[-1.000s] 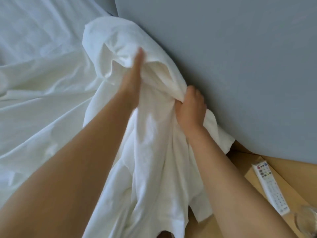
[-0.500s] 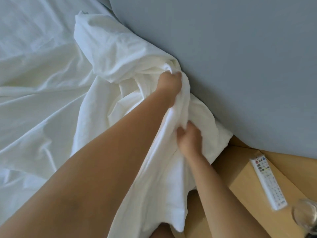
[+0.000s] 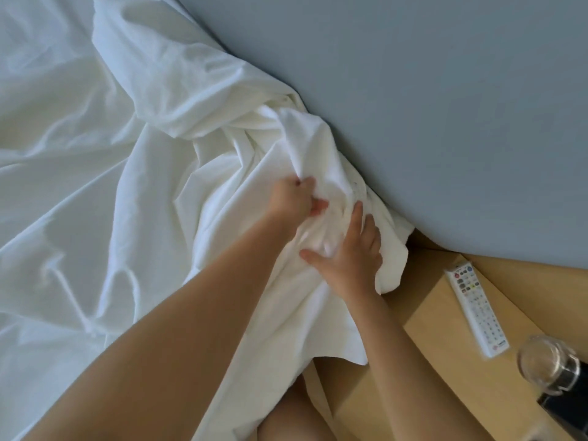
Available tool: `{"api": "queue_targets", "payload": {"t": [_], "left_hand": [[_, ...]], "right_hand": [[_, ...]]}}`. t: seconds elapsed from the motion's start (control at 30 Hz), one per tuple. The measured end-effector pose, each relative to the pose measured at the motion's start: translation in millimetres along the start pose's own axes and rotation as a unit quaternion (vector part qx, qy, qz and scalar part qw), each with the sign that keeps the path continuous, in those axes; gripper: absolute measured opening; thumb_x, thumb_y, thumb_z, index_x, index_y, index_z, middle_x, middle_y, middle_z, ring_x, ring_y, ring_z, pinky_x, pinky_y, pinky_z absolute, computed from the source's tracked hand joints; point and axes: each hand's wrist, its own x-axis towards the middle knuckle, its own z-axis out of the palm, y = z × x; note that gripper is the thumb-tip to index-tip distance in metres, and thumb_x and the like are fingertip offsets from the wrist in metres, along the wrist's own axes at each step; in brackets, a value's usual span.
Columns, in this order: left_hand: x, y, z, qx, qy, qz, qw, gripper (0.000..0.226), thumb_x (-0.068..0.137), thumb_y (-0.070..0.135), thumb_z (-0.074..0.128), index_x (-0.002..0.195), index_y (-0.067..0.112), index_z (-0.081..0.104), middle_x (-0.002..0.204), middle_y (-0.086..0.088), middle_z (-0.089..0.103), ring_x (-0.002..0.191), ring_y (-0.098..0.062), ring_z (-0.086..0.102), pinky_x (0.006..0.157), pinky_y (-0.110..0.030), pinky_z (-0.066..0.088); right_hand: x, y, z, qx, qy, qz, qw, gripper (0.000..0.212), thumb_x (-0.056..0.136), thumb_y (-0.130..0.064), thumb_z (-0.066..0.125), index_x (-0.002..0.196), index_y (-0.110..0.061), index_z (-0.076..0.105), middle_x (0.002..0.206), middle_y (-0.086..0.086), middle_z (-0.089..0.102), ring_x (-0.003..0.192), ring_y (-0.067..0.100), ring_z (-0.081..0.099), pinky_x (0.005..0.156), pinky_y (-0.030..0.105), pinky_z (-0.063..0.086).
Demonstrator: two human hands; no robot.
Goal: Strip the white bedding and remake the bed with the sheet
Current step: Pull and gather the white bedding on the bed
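My left hand (image 3: 294, 202) clenches a bunch of the white sheet (image 3: 203, 100), fingers curled into the cloth. My right hand (image 3: 350, 256) lies just beside it, fingers straight and spread, pressing flat on the same bunch. The sheet spreads rumpled to the left of my grip and hangs down below it. A grey panel (image 3: 429, 106) rises just behind the bunch. Right of my hands, a remote (image 3: 474, 308) lies and a glass (image 3: 541, 367) stands on a wooden table (image 3: 439, 361).

Grey-blue wall (image 3: 429, 90), wooden bedside table (image 3: 445, 329)
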Motion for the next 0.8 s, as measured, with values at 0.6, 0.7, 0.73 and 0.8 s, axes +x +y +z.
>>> {"api": "queue_targets", "payload": {"t": [0.6,0.7,0.73,0.8], "left_hand": [[-203,-189,-143,0.561,0.125,0.21,0.791,0.054,0.072,0.044,0.055,0.11,0.007,0.065,0.103,-0.011,0.065,0.09,-0.033,0.063,0.074,-0.042,0.051],[-225,-234,-161,0.583,0.112,0.098,0.799,0.042,0.079,0.033,0.05,0.103,0.004,0.068,0.098,-0.014,0.067,0.087,-0.035,0.065,0.075,-0.043,0.052],[-227,-242,-166,0.566,0.12,0.068,0.813,0.032,0.088,0.025,0.046,0.103,0.006,0.067,0.095,-0.011,0.068,0.087,-0.034,0.065,0.077,-0.04,0.05],[-233,-255,-174,0.44,0.179,0.042,0.879,0.021,0.098,0.016,0.039,0.096,0.015,0.06,0.084,0.0,0.065,0.082,-0.025,0.06,0.073,-0.035,0.045]], "right_hand": [[-130,5,54,0.067,0.054,-0.287,0.954,0.04,0.082,-0.023,0.061,0.115,0.0,0.056,0.112,0.018,0.056,0.102,0.033,0.051,0.085,0.049,0.048],[-174,6,72,0.037,-0.096,-0.287,0.952,0.031,0.083,-0.021,0.068,0.102,0.0,0.057,0.096,0.011,0.056,0.088,0.028,0.051,0.077,0.041,0.047],[-181,2,74,0.047,-0.113,-0.277,0.953,0.021,0.086,-0.017,0.065,0.096,-0.001,0.056,0.091,0.011,0.055,0.084,0.027,0.05,0.074,0.04,0.045],[-191,-12,71,0.094,-0.081,-0.303,0.945,0.017,0.088,-0.004,0.059,0.075,-0.007,0.049,0.071,0.008,0.047,0.066,0.025,0.045,0.06,0.038,0.039]]}}
